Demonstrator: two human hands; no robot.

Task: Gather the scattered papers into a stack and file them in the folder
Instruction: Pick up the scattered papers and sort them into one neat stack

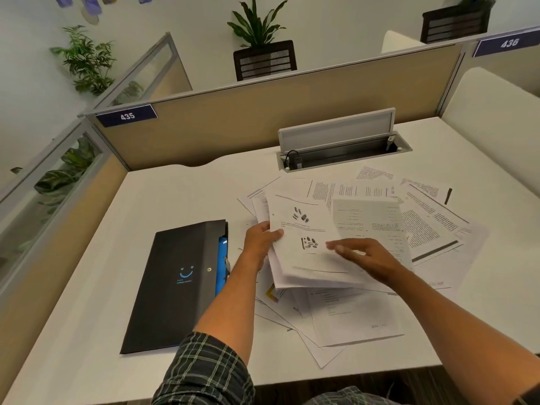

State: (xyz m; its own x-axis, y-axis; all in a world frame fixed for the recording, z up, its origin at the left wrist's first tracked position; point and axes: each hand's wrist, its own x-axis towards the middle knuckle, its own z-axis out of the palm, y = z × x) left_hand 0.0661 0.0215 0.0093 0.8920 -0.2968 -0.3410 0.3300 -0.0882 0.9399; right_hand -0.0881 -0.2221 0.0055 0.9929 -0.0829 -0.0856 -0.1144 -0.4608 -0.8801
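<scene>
Several printed papers [432, 220] lie scattered and overlapping across the right half of the white desk [181, 197]. My left hand [260, 239] grips the left edge of a small stack of sheets [298, 258] lifted slightly above the others, thumb on top. My right hand [362, 255] lies flat on that stack with its fingers stretched out to the left. A black folder [178, 285] with a blue smile mark lies shut on the desk to the left of my left arm, blue contents showing at its right edge.
An open cable tray [342, 147] with a raised lid sits at the back of the desk. Beige partition panels [263, 115] wall the desk at the back and left. More loose sheets [336, 323] reach toward the desk's front edge.
</scene>
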